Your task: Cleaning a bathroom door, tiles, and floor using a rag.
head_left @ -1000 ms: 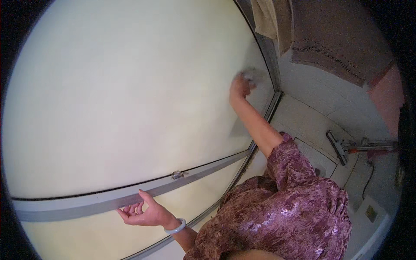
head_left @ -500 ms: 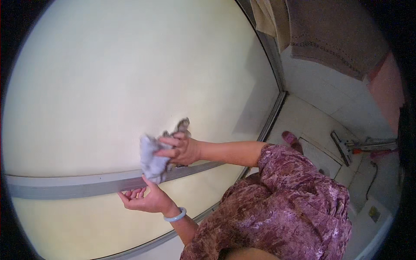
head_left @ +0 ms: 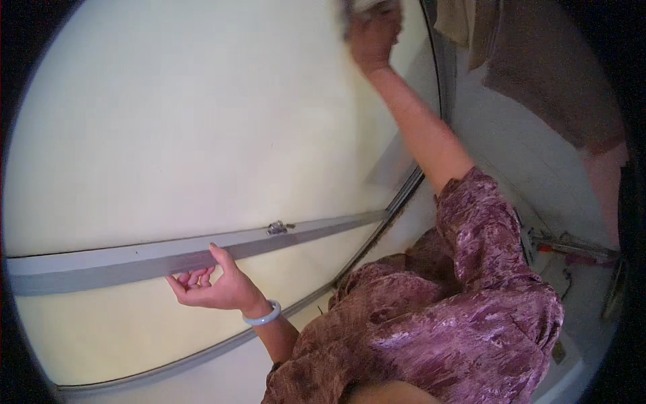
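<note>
"Where's the left hand (head_left: 219, 284)?"
"At the grey rail (head_left: 101, 269): thumb on its face, fingers curled at its lower edge. Whether they clamp, I can't tell."
"Further right?"
"A small metal fitting (head_left: 277, 227), then the right hand (head_left: 375, 42), blurred, fingers closed on a cloth (head_left: 367, 5) high before the pale panel (head_left: 202, 121)."
"Beyond?"
"A brown towel (head_left: 548, 81) hangs."

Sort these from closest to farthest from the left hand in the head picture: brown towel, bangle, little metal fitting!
1. Pale blue bangle: right on the left hand's wrist.
2. Little metal fitting: on the gray rail, up and right.
3. Brown towel: far away, hanging at upper right.
</note>
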A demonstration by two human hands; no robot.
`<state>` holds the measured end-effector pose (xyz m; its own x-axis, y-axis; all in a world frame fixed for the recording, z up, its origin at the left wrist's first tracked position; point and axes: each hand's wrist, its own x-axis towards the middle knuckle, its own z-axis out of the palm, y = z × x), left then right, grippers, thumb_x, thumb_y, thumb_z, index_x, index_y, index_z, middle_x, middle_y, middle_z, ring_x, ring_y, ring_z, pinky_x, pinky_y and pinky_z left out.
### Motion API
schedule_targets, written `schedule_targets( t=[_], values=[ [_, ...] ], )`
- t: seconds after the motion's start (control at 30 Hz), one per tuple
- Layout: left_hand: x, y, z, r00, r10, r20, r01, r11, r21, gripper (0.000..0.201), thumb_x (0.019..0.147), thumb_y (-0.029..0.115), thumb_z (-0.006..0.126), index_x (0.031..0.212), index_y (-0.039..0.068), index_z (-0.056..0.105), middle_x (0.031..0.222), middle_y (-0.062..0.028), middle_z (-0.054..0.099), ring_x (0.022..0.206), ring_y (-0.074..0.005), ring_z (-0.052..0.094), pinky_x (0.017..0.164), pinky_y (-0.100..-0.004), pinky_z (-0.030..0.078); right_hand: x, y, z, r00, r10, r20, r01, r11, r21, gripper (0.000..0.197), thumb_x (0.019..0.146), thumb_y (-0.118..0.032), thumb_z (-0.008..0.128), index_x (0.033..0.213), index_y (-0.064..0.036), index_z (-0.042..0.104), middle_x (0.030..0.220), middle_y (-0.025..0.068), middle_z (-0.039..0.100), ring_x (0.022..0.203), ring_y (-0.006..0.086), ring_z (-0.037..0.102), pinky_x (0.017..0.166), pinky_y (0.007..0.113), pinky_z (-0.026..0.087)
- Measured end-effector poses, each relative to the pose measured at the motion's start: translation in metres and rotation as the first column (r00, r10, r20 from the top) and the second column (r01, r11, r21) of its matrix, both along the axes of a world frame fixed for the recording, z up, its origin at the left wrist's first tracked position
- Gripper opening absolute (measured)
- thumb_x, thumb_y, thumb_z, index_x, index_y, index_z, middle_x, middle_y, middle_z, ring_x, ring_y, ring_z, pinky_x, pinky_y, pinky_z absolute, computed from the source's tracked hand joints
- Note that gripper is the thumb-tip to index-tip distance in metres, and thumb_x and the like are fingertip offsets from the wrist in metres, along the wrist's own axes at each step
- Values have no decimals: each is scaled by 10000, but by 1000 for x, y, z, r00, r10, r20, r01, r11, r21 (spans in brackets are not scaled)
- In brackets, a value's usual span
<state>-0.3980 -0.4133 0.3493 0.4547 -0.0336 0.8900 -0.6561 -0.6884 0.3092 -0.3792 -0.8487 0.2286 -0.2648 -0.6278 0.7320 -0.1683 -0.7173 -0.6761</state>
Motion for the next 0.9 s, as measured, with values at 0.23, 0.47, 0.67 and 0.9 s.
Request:
schedule_targets(
  t=[0.23,0.47,0.67,0.9],
  values=[
    [9,2,-3,1000,19,2,-19,1000,-2,821,698,44,757,1353,-43,268,1097,-133,395,870,-174,475,687,-285,464,-4,47,-156,946,249,-208,2,636,771,586,970,-358,400,1335,94,328,1369,342,300,1226,494,357,1044,497,312],
    [-4,-22,3,999,-35,-2,35,999,1,825,691,95,779,1344,-34,293,1085,-122,377,873,-183,482,688,-294,474,79,196,-328,854,-406,324,-353,4,936,782,911,-480,487,1437,20,195,1484,265,206,1380,367,216,1120,438,208],
    [-3,-2,4,998,50,33,-52,997,57,827,679,109,793,1336,-34,311,1076,-126,381,854,-179,481,665,-281,470,100,339,-199,802,-444,400,-589,-475,654,533,940,-419,397,1335,-62,419,1357,114,461,1220,263,440,1011,445,344],
    [5,6,0,1000,-9,13,8,1000,26,830,672,118,799,1327,-39,314,1077,-133,386,835,-180,477,655,-285,472,-22,257,14,102,47,994,-865,-489,111,317,917,-209,335,951,-39,600,965,151,645,861,293,635,797,548,484]
  ],
)
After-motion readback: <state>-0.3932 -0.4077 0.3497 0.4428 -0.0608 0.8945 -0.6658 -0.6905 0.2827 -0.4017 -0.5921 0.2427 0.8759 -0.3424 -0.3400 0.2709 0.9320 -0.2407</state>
